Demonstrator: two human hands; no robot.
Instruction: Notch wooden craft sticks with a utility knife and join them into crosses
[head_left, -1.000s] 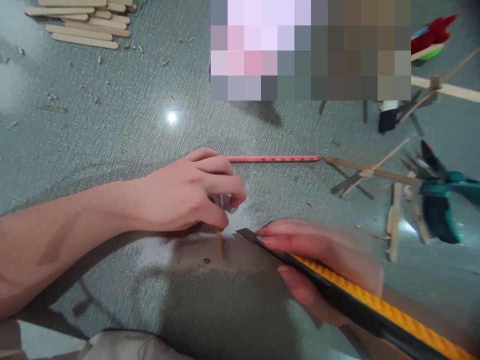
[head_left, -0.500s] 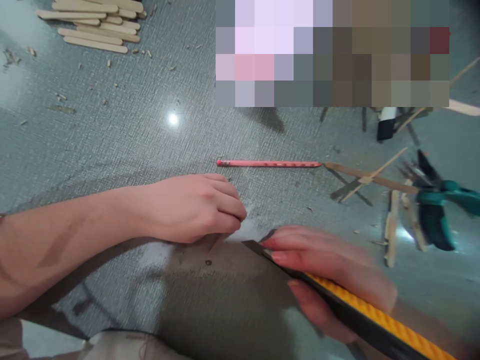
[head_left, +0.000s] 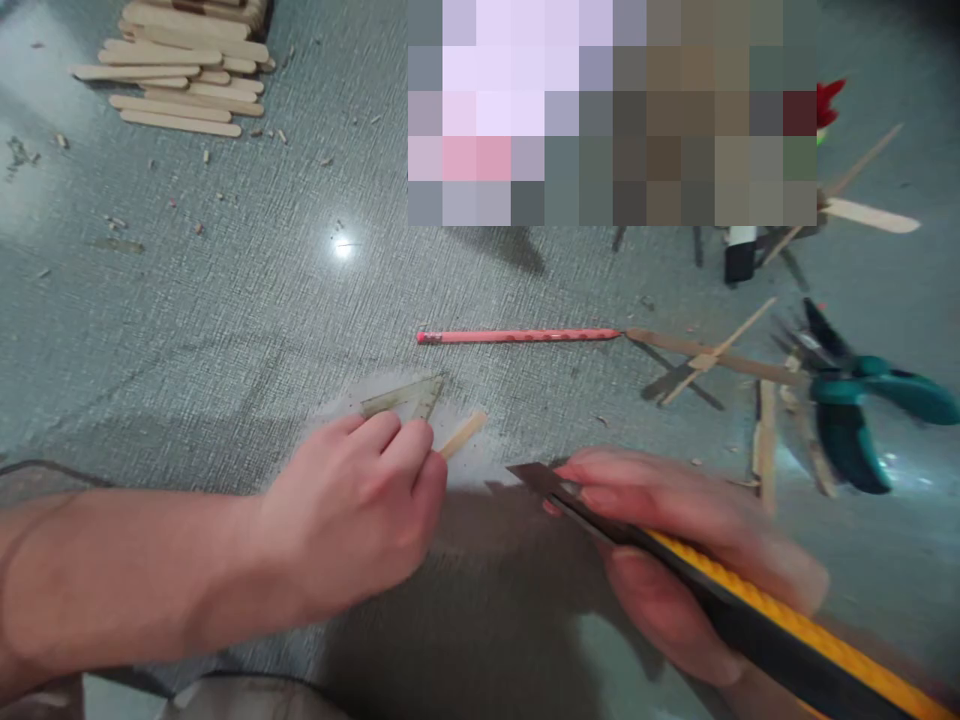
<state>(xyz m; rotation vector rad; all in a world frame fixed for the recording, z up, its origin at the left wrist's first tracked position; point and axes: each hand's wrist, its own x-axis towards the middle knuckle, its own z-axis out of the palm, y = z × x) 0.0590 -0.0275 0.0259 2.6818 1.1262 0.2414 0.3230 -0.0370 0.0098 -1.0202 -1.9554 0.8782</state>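
My left hand (head_left: 360, 510) is closed around a thin wooden craft stick (head_left: 466, 434), whose end sticks out to the right past the knuckles. Just beyond the fingers a clear triangular set square (head_left: 401, 398) shows in part; whether the hand touches it I cannot tell. My right hand (head_left: 697, 510), a little blurred, grips a yellow and black utility knife (head_left: 772, 610). Its bare blade points left, short of the craft stick and apart from it. A pink pencil (head_left: 517, 337) lies across the table beyond both hands.
Loose craft sticks (head_left: 187, 75) are piled at the far left, with wood scraps around them. Teal-handled pliers (head_left: 855, 400) lie at the right beside crossed sticks (head_left: 701, 362). More joined sticks (head_left: 870, 214) are at the far right. A pixelated block hides the top middle.
My left hand has turned and come nearer to me, so the set square and the craft stick's right end now show. The knife has shifted slightly right in view.
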